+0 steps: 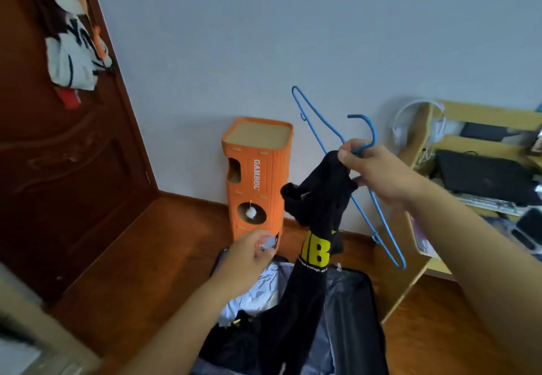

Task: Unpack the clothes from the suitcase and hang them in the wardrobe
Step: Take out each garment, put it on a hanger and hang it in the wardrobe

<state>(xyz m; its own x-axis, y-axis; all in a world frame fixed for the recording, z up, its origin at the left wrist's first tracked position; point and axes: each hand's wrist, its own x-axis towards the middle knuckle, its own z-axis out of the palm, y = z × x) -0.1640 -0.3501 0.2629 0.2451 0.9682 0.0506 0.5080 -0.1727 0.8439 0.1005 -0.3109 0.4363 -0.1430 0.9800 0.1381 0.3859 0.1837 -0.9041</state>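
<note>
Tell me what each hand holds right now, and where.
Right hand grips the blue hanger at the hook's base, together with the black shirt. Left hand holds nothing.

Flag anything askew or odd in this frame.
The black shirt is bunched at the hanger's neck in the right hand, not spread over its arms, and the hanger tilts steeply. The left hand hangs apart above the suitcase.
</note>
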